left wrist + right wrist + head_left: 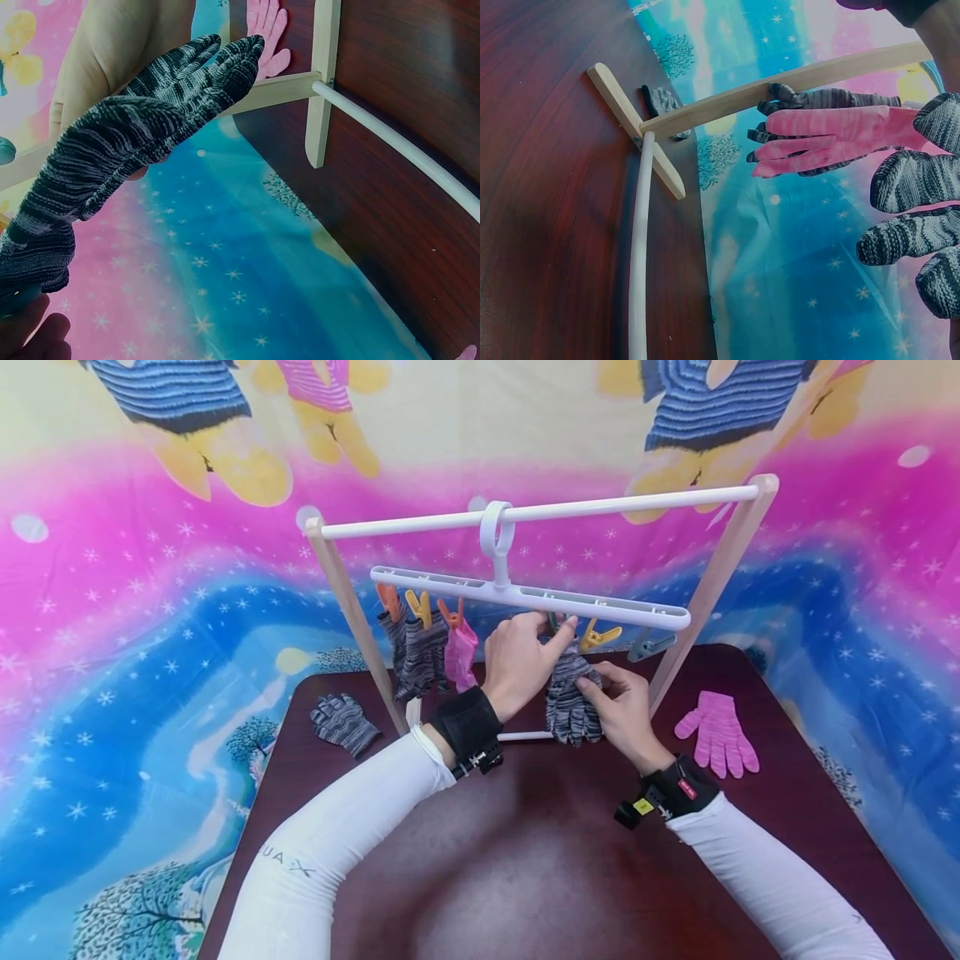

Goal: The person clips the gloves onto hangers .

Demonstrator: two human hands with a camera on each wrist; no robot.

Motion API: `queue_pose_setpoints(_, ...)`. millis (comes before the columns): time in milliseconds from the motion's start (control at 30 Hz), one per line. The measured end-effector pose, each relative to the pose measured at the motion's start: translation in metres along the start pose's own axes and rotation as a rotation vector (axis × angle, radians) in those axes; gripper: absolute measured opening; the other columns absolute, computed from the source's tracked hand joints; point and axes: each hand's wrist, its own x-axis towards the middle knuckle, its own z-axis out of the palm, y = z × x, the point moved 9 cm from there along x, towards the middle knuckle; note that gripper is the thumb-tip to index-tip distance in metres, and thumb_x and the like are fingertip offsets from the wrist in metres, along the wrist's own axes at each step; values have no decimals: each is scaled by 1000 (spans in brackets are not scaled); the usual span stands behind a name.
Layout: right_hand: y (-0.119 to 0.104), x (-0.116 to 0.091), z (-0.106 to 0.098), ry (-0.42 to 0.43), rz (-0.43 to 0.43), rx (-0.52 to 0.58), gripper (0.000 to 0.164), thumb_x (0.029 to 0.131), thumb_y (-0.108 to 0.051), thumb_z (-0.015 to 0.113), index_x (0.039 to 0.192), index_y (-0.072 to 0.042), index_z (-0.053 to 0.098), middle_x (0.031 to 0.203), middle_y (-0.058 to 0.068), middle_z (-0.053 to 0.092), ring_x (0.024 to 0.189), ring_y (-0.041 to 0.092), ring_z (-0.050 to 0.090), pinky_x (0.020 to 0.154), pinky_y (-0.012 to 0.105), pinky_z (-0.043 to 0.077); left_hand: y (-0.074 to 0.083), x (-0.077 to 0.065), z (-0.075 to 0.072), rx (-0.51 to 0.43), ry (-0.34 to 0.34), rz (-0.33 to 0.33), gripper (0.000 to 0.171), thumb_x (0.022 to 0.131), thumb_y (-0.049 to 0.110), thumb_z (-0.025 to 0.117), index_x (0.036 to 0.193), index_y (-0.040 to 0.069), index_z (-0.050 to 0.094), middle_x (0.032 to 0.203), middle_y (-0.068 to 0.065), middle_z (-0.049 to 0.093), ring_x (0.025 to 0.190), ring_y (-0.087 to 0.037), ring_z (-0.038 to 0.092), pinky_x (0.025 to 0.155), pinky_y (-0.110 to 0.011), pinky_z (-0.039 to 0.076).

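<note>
A grey-and-black striped knit glove (568, 697) hangs fingers down below the right half of a white hanger (600, 610). My left hand (517, 662) pinches a dark green clothespin (19, 301) at the glove's cuff. Lower down, my right hand (626, 710) holds the glove's right edge between thumb and fingers. The right wrist view catches only the glove's fingertips; its palm is outside that view. Just right of the glove, a yellow clothespin (600, 635) and a grey-green clothespin (651, 646) hang from the hanger with nothing in them.
At the hanger's left, orange and yellow clothespins hold grey gloves (423, 652) and a pink glove (461, 656). The hanger hooks over a white rod (600, 510) on a wooden stand (712, 568). A grey glove (343, 723) and a pink glove (720, 735) lie on the table (540, 860).
</note>
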Motion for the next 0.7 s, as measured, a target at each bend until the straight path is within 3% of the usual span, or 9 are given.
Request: queue_pose_setpoints(700, 3, -1, -1, -27, 5, -22, 11, 92, 9, 64, 101, 11, 71, 80, -16, 72, 66, -1, 61, 59, 16, 46, 2, 0, 1, -5, 3, -1, 43, 98, 49, 62, 70, 16, 60, 54, 4, 36, 51, -13, 38, 50, -22, 18)
